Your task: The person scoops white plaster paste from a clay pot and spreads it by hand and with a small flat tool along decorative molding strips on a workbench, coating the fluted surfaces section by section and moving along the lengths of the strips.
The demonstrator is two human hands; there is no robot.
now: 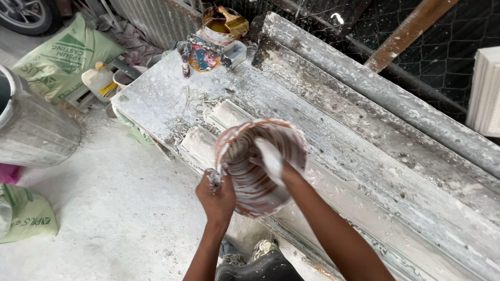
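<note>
Both hands work a flexible plaster-smeared bowl held above the desk edge. Left hand has its grip clenched on the bowl rim; right hand reaches inside, plaster-coated, grip state indeterminate. White moulding lies beneath.

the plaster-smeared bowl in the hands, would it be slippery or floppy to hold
The round reddish plaster-smeared bowl probably flexes: its rim looks pinched where the left hand grips it. Wet white plaster coats the right hand inside it, so likely slippery. Probably not heavy, since it is held tilted off the plaster-crusted workbench.
</note>
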